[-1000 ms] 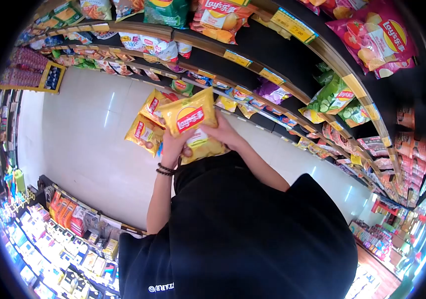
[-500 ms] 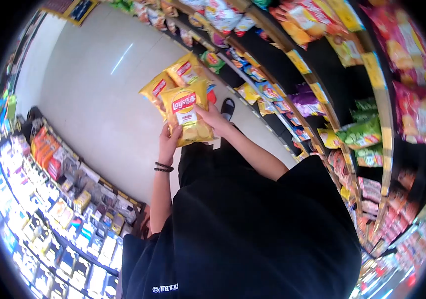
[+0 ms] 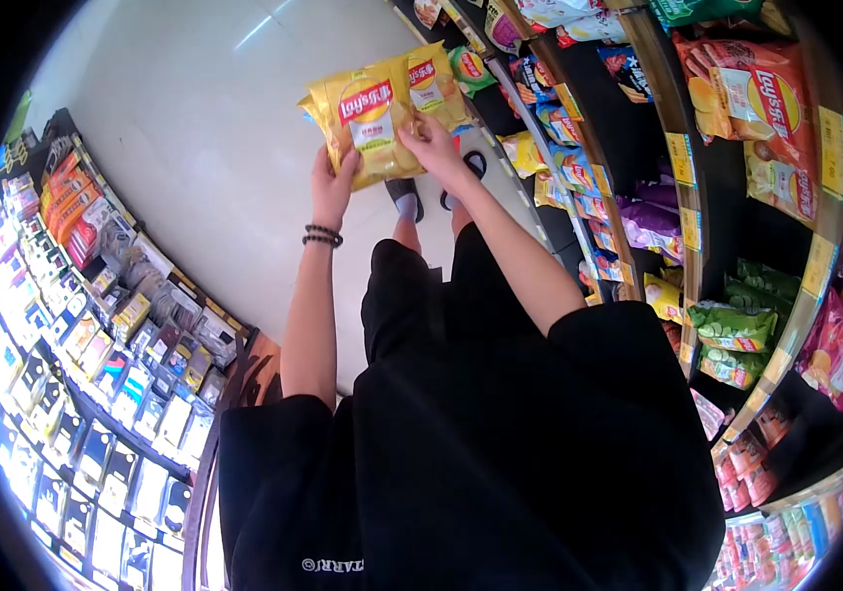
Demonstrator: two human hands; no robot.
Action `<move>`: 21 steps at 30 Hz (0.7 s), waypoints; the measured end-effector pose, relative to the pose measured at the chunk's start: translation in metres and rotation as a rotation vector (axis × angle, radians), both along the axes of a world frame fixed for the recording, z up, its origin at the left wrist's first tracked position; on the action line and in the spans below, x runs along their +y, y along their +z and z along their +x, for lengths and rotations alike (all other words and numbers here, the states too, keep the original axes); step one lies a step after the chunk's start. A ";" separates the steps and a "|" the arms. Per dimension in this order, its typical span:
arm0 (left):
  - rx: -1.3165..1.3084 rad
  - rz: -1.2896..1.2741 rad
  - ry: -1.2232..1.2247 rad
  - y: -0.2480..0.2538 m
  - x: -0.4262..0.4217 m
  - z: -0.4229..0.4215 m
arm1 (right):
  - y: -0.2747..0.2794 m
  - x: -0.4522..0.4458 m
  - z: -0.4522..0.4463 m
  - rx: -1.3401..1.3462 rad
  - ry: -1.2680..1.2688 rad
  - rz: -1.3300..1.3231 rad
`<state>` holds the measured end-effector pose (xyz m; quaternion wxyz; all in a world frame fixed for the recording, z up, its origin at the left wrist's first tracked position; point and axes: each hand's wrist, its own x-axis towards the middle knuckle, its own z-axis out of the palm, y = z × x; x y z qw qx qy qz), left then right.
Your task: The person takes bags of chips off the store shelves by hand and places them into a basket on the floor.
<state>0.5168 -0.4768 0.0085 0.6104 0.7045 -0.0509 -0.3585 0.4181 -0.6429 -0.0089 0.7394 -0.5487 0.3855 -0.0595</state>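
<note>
A yellow Lay's chip bag [image 3: 370, 118] is held out over the floor between both hands. My left hand [image 3: 333, 192], with dark beads at the wrist, grips its lower left side, thumb on the front. At the bag's right edge, my right hand [image 3: 433, 150] pinches the wrapper. Behind and to the right shows another yellow Lay's bag [image 3: 429, 84], partly covered. What supports this rear bag is hidden. Any further bag behind the front one is mostly out of sight.
Shelves [image 3: 682, 177] of chip bags curve along the right, with a red Lay's bag [image 3: 751, 89] near the top. A display rack [image 3: 96, 364] of small packaged goods stands at the left. Sandalled feet [image 3: 404, 200] rest on the pale floor [image 3: 214, 148].
Both arms have stretched out, and the front bag has moved away from my body, up in the view. The rear bags are now more hidden behind it. The camera view has turned.
</note>
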 end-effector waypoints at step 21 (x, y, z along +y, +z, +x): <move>-0.202 0.375 0.117 -0.058 0.006 -0.004 | -0.047 -0.015 -0.214 0.723 0.193 -0.335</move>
